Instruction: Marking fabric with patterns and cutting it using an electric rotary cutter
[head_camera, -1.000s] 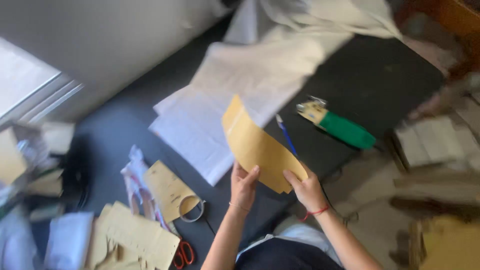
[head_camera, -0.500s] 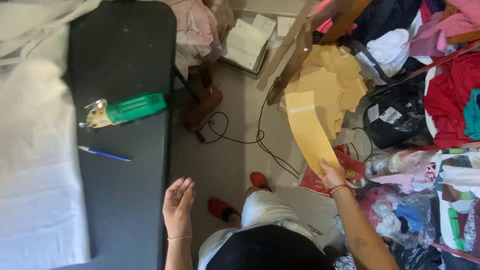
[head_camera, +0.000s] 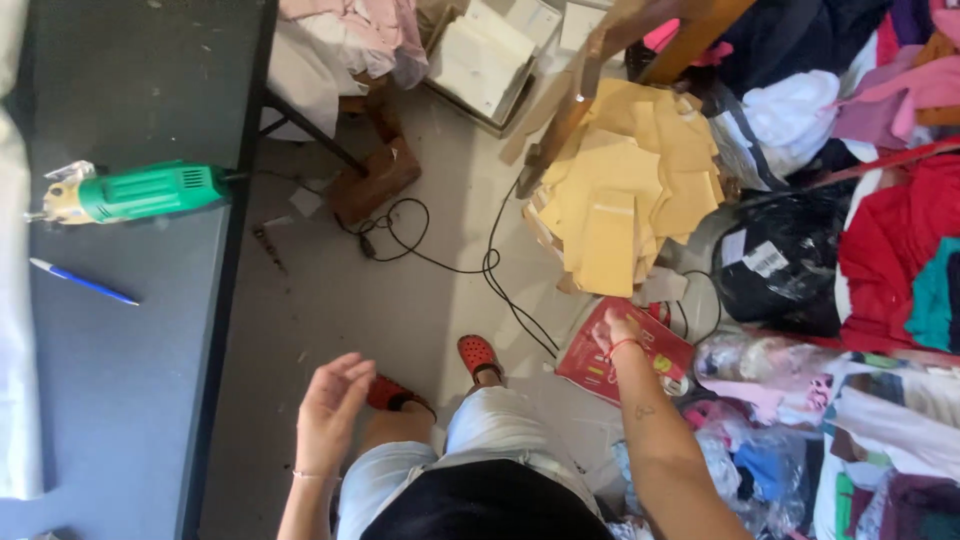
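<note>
My right hand (head_camera: 612, 330), with a red band at the wrist, is stretched out low over a red booklet (head_camera: 600, 372) on the floor, holding nothing. Just beyond its fingers a long tan paper piece (head_camera: 607, 245) lies on the near edge of a pile of tan paper cut-outs (head_camera: 640, 165). My left hand (head_camera: 330, 408) hangs in the air beside the dark table (head_camera: 130, 380), fingers spread and empty. On the table lie a green electric cutter (head_camera: 140, 192) and a blue pen (head_camera: 82, 283).
White fabric (head_camera: 15, 330) lies along the table's left side. Black cables (head_camera: 450, 255) loop across the floor near a wooden block (head_camera: 375, 180). A wooden beam (head_camera: 590, 95) leans over the paper pile. A black bag (head_camera: 780, 270) and heaps of clothes (head_camera: 900, 250) crowd the right.
The view swung from the table to the floor. The tan paper piece left my right hand and now lies on the pile. My left hand rose slightly.
</note>
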